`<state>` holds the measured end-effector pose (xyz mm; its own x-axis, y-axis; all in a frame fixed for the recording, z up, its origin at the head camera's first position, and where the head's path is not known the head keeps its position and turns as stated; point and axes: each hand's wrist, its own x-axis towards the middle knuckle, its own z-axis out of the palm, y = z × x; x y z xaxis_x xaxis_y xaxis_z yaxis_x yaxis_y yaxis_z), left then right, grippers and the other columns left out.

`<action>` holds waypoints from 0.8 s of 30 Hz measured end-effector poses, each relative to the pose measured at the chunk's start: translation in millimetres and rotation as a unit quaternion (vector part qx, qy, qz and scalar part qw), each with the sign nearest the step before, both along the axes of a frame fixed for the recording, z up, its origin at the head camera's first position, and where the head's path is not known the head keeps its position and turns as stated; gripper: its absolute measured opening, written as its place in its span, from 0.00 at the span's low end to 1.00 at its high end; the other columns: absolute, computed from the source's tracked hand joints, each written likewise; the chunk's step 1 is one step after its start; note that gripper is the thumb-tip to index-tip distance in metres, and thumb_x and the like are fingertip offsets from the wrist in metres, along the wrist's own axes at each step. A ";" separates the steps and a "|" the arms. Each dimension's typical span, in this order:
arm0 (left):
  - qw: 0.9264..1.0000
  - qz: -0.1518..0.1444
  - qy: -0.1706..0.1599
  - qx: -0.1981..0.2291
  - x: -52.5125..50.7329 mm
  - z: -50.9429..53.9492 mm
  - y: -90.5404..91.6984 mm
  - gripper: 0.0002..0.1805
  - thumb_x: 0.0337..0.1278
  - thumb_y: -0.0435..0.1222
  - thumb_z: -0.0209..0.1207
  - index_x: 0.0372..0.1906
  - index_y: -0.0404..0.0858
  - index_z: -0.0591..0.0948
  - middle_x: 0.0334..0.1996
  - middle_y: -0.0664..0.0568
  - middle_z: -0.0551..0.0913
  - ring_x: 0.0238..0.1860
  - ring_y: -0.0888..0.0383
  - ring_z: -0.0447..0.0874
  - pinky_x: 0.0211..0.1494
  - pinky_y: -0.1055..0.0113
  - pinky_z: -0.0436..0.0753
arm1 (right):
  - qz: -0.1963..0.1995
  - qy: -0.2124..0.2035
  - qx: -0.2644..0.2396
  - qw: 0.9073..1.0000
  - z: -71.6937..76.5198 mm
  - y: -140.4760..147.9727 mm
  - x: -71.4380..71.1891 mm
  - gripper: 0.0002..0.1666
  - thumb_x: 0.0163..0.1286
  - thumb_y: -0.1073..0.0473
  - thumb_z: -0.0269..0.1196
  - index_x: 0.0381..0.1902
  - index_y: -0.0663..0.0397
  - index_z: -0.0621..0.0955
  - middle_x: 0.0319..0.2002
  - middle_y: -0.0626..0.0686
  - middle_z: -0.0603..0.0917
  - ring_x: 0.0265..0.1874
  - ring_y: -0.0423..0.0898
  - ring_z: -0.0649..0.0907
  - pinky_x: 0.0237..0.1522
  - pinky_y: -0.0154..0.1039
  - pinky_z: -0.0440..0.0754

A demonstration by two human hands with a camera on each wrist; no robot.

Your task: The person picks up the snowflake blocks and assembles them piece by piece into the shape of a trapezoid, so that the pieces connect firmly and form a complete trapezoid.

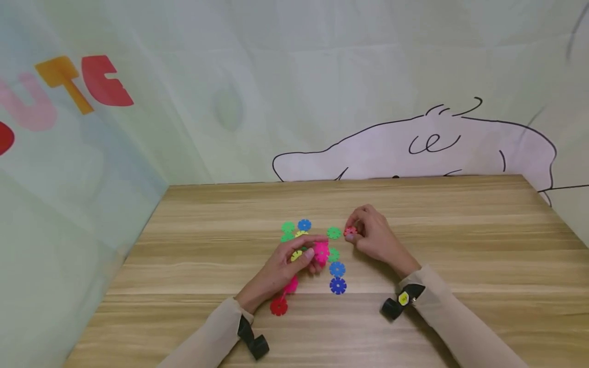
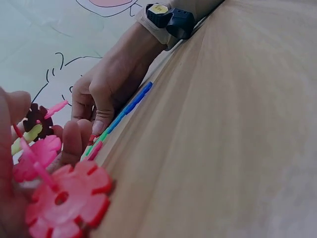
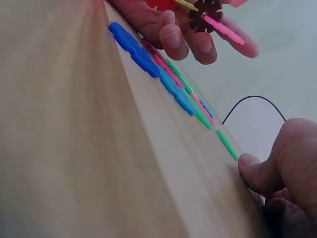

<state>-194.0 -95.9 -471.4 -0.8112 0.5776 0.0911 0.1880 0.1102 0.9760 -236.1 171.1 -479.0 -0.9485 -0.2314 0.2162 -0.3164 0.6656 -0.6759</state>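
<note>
In the head view my left hand (image 1: 276,271) holds a chain of slotted plastic flower discs joined together. The left wrist view shows this chain close up, with a red disc (image 2: 69,203) nearest the camera, a pink disc (image 2: 44,153) and a dark disc (image 2: 39,121); the fingers curl round its middle. To the right, my right hand (image 1: 377,237) pinches a small red disc (image 1: 350,231) between thumb and fingers, low at the tabletop. Just left of it lies a flat green disc (image 1: 333,233). Part of the chain is hidden behind the left hand.
On the wooden table (image 1: 460,245) a light blue disc (image 1: 337,269) and a dark blue disc (image 1: 338,285) lie in a column below another green disc. Further green, blue and yellow discs lie beyond the left hand. A printed cloth backdrop (image 1: 230,143) rises behind the table.
</note>
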 end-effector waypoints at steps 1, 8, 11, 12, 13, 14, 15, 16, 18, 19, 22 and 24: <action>1.000 0.000 0.000 0.001 -0.1 -0.4 -0.2 0.21 0.87 0.40 0.50 0.74 0.42 0.78 0.44 0.35 0.87 0.38 0.59 0.87 0.47 0.68 0.89 | 0.002 -0.004 -0.012 1.000 -0.3 0.1 1.6 0.09 0.65 0.67 0.73 0.40 0.54 0.83 0.41 0.54 0.83 0.36 0.45 0.78 0.40 0.36 0.75; 1.000 0.002 0.008 0.000 -0.4 -2.4 -1.8 0.19 0.86 0.41 0.51 0.72 0.44 0.79 0.43 0.36 0.87 0.38 0.58 0.88 0.48 0.68 0.88 | -0.004 -0.015 -0.108 0.994 -2.6 -0.2 14.8 0.10 0.70 0.64 0.74 0.47 0.52 0.85 0.35 0.50 0.92 0.33 0.42 0.85 0.38 0.30 0.82; 1.000 0.006 0.007 -0.001 -0.1 -2.1 -2.0 0.19 0.86 0.41 0.52 0.71 0.44 0.79 0.44 0.37 0.86 0.38 0.58 0.88 0.49 0.68 0.88 | 0.015 -0.035 -0.148 0.988 -1.6 -1.0 20.7 0.08 0.73 0.66 0.70 0.48 0.56 0.88 0.37 0.53 0.93 0.33 0.40 0.87 0.39 0.31 0.87; 1.000 0.009 0.007 -0.003 0.1 -1.7 -2.0 0.19 0.85 0.41 0.53 0.71 0.44 0.79 0.44 0.37 0.87 0.38 0.59 0.88 0.49 0.68 0.88 | 0.024 -0.045 -0.162 0.985 -1.4 -1.3 22.8 0.08 0.74 0.67 0.69 0.49 0.59 0.89 0.38 0.55 0.93 0.33 0.40 0.88 0.39 0.31 0.88; 1.000 0.010 0.008 -0.004 0.3 -1.5 -2.0 0.19 0.85 0.41 0.53 0.71 0.44 0.79 0.43 0.37 0.87 0.38 0.59 0.89 0.50 0.68 0.88 | 0.034 -0.054 -0.176 0.982 -1.1 -1.6 25.2 0.09 0.75 0.69 0.67 0.50 0.61 0.89 0.38 0.56 0.94 0.34 0.40 0.89 0.40 0.32 0.89; 1.000 0.012 0.010 -0.005 0.3 -1.5 -2.1 0.19 0.85 0.40 0.54 0.70 0.44 0.79 0.43 0.37 0.87 0.38 0.60 0.89 0.50 0.68 0.88 | 0.045 -0.063 -0.191 0.979 -1.2 -1.9 27.5 0.10 0.76 0.71 0.65 0.51 0.64 0.88 0.38 0.58 0.94 0.34 0.41 0.90 0.41 0.32 0.90; 1.000 0.012 0.010 -0.006 0.4 -1.4 -2.0 0.18 0.84 0.40 0.54 0.70 0.44 0.79 0.42 0.37 0.88 0.38 0.60 0.89 0.50 0.68 0.89 | 0.057 -0.066 -0.203 0.975 -1.7 -2.2 29.6 0.12 0.76 0.73 0.63 0.53 0.66 0.88 0.39 0.60 0.94 0.35 0.41 0.91 0.42 0.33 0.91; 1.000 0.013 0.011 -0.006 0.3 -1.5 -2.0 0.18 0.84 0.40 0.55 0.70 0.44 0.79 0.42 0.37 0.88 0.38 0.60 0.89 0.50 0.68 0.89 | 0.068 -0.070 -0.212 0.972 -2.0 -2.6 31.9 0.13 0.77 0.74 0.61 0.54 0.68 0.87 0.41 0.61 0.94 0.36 0.41 0.92 0.44 0.33 0.92; 1.000 0.013 0.007 -0.007 0.2 -1.4 -1.9 0.18 0.83 0.40 0.56 0.70 0.44 0.79 0.42 0.37 0.88 0.38 0.61 0.89 0.50 0.67 0.89 | 0.080 -0.075 -0.222 0.969 -2.9 -3.4 36.4 0.14 0.77 0.75 0.59 0.55 0.68 0.86 0.42 0.62 0.94 0.37 0.40 0.94 0.47 0.32 0.92; 1.000 0.011 0.005 -0.006 0.0 -1.5 -1.8 0.18 0.83 0.40 0.56 0.70 0.44 0.79 0.42 0.37 0.88 0.38 0.60 0.89 0.51 0.67 0.89 | 0.088 -0.076 -0.230 0.966 -3.2 -4.0 38.6 0.14 0.77 0.76 0.59 0.55 0.69 0.86 0.43 0.63 0.94 0.37 0.41 0.94 0.47 0.33 0.92; 1.000 0.008 -0.008 -0.001 -0.5 -1.9 -1.3 0.19 0.82 0.41 0.58 0.69 0.44 0.79 0.45 0.37 0.86 0.40 0.60 0.89 0.51 0.67 0.90 | 0.105 -0.089 -0.261 0.955 -3.6 -6.0 43.5 0.11 0.78 0.74 0.60 0.53 0.69 0.85 0.42 0.65 0.93 0.37 0.43 0.95 0.45 0.39 0.93; 1.000 0.006 -0.013 -0.001 -0.9 -2.5 -1.2 0.19 0.82 0.41 0.58 0.69 0.43 0.79 0.48 0.38 0.85 0.41 0.61 0.90 0.53 0.68 0.89 | 0.113 -0.092 -0.279 0.949 -3.1 -7.3 45.8 0.09 0.77 0.73 0.62 0.51 0.69 0.84 0.41 0.66 0.93 0.36 0.44 0.95 0.41 0.42 0.94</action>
<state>-194.9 -97.1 -473.9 -0.8203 0.5677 0.0688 0.1619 0.1150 0.9801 -190.3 163.7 -482.0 -0.9221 -0.3314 0.1997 -0.2500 0.1164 -0.9612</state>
